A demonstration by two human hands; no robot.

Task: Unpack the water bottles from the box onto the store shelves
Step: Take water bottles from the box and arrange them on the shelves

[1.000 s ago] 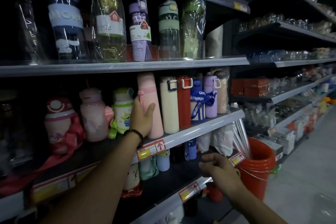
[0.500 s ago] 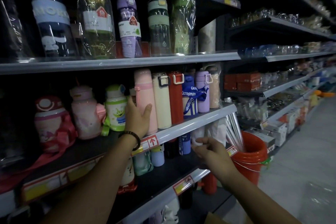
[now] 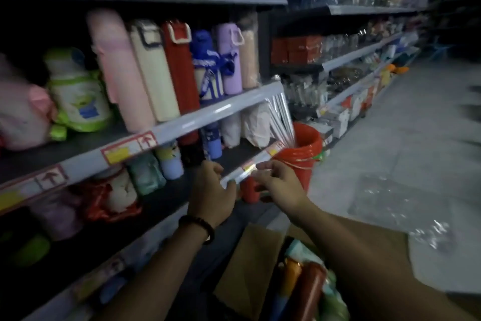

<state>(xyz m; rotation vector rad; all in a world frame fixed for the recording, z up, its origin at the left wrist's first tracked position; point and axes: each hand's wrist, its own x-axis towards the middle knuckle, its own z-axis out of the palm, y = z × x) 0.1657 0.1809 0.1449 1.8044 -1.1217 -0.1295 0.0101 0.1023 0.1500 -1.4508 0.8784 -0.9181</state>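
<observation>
The tall pink bottle (image 3: 119, 70) stands on the middle shelf (image 3: 221, 109) beside cream, red, blue and purple bottles. My left hand (image 3: 210, 190), with a dark bracelet on the wrist, hovers with loosely curled fingers at the front rail of the lower shelf (image 3: 260, 159) and holds nothing. My right hand (image 3: 278, 185) is just to its right, fingers reaching toward the same rail, also holding nothing. Below my arms the open cardboard box (image 3: 250, 263) shows several wrapped bottles (image 3: 309, 292) inside. The view is blurred.
A red bucket (image 3: 304, 148) with rolled clear sheets stands on the floor past the shelf end. Crumpled clear plastic (image 3: 398, 206) lies on the aisle floor at the right. More small bottles (image 3: 169, 162) sit on the lower shelf. Shelving continues along the aisle.
My left hand has let go of the pink bottle and dropped to the lower shelf rail beside my right hand. The view tilted down, bringing the box into sight.
</observation>
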